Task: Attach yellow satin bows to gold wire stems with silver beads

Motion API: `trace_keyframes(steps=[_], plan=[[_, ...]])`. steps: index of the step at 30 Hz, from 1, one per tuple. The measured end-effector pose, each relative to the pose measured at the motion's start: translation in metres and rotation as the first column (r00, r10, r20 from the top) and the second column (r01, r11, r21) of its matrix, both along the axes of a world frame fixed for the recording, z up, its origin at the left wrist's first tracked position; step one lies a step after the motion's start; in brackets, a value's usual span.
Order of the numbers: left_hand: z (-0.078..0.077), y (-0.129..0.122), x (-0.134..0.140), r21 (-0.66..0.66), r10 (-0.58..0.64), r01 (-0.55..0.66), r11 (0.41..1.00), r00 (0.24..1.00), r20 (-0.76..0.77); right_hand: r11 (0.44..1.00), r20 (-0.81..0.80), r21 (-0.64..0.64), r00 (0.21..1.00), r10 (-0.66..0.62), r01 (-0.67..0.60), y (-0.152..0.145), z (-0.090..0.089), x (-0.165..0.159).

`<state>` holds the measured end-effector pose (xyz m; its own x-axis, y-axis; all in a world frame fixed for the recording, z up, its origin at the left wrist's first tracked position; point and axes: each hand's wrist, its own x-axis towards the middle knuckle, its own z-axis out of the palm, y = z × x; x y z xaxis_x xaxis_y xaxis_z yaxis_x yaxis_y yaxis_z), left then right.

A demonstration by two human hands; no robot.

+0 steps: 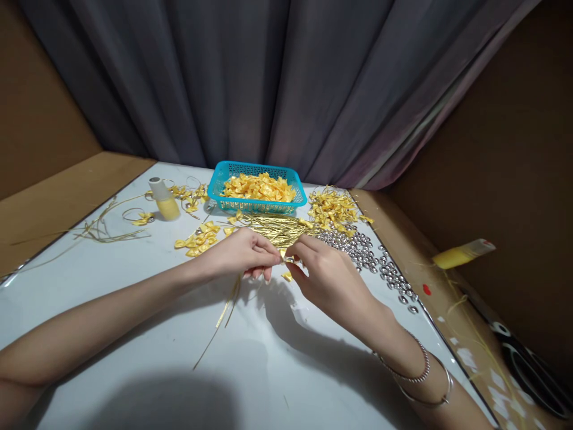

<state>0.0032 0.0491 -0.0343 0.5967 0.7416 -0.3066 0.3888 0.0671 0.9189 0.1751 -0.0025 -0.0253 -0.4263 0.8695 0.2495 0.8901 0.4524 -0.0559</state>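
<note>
Over the middle of the white board, my left hand [247,253] is closed in a pinch with its fingertips close to those of my right hand [326,272]. Between the fingertips shows a small yellow ribbon bow [283,254] with a shiny bit beside it, mostly hidden by the fingers. Thin gold cords [227,306] trail down toward me from under my left hand. My right hand, with bracelets on its wrist, pinches at the bow from the right. Another yellow bow piece [287,276] shows just below the fingertips.
Behind my hands lie a bundle of gold cords [280,228] and a blue basket [257,206] of yellow bows. Silver beads [358,248] spread at right beside a bow pile [332,208]. A yellow-and-white bottle [164,200] stands left; black-handled scissors [532,370] lie lower right.
</note>
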Motion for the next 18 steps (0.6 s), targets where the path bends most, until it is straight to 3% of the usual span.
trace_keyframes(steps=[18], plan=[[0.0017, -0.0006, 0.0001, 0.021, -0.013, 0.013, 1.000, 1.000, -0.006, 0.998, 0.054, -0.056, 0.999, 0.009, -0.006, 0.0013, 0.0008, 0.0008]])
